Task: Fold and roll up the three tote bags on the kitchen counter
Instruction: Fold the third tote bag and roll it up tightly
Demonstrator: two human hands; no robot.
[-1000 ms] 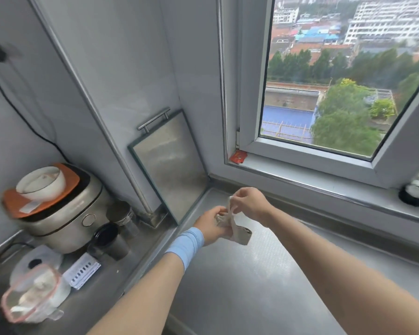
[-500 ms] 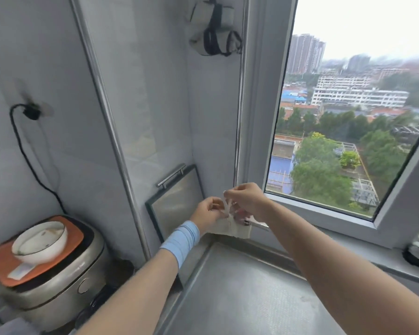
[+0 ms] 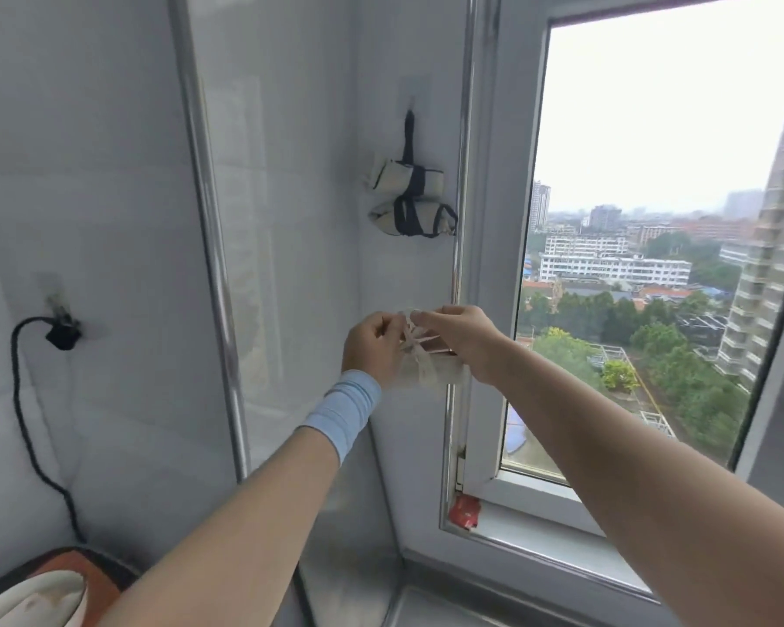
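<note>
The left hand [image 3: 372,343] is gripping the rolled cream tote bag [image 3: 433,375] in mid-air beside the window frame [image 3: 492,219], while the right hand [image 3: 465,337] is pinching its strap [image 3: 413,338]; blur is hiding the fingertips.

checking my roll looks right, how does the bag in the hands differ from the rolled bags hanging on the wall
The hanging bags are bound with dark straps; the bag in the hands has pale straps. The hanging bags dangle from a wall hook by a strap; the bag in the hands is gripped by the left hand and right hand, lower down. Both are pale cloth rolled into small bundles.
</note>
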